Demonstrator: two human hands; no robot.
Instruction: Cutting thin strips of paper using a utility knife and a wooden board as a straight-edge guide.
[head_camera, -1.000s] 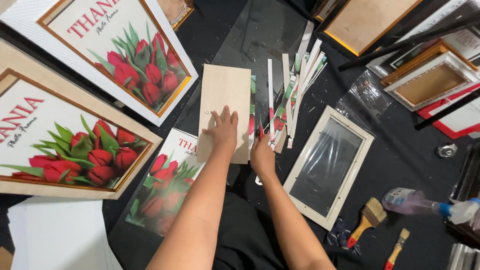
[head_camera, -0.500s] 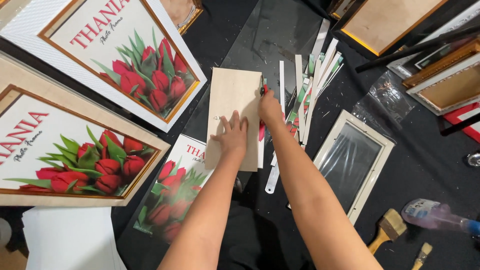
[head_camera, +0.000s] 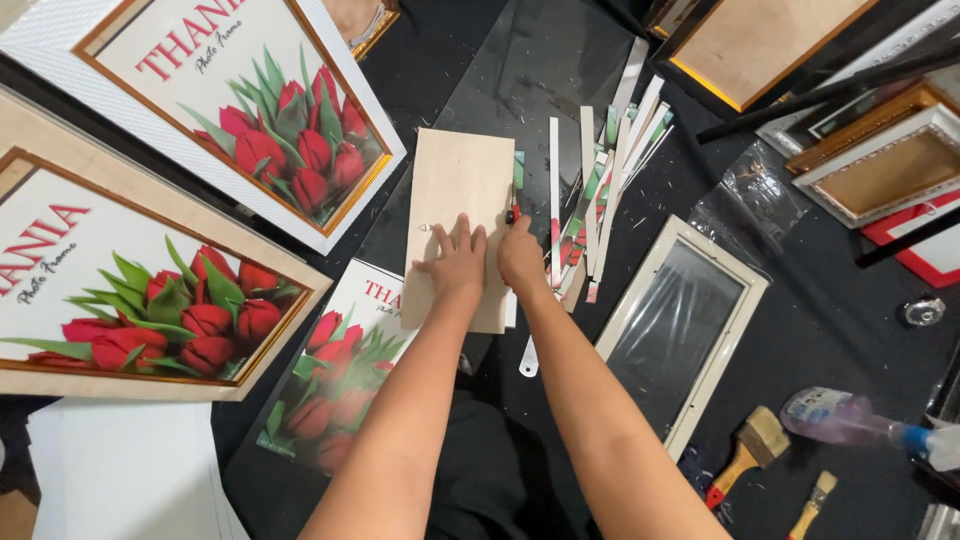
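Head view looks straight down on a bench (head_camera: 440, 80) covered in black cloth, crowded with framing supplies. At its middle lies a pale wooden board (head_camera: 462, 190), upright in the picture, resting on a printed tulip sheet (head_camera: 345, 370). The left hand (head_camera: 455, 265) presses flat on the board's lower half, fingers spread and holding nothing. The right hand (head_camera: 522, 258) sits at the board's right edge, fingers curled around a small red-tipped tool (head_camera: 514, 212); what kind of tool it is cannot be told. Just right of the board, thin cut strips (head_camera: 600, 190) of printed paper fan out over a clear sheet. Farther right of the board lies a white frame (head_camera: 685, 330) with a dark glass face, and beyond it two paintbrushes (head_camera: 745, 465) and a spray bottle (head_camera: 860, 420). Left of the board sit two large tulip picture frames (head_camera: 240, 120), one above the other. More frames (head_camera: 880, 170) are stacked up and to the right of the board.
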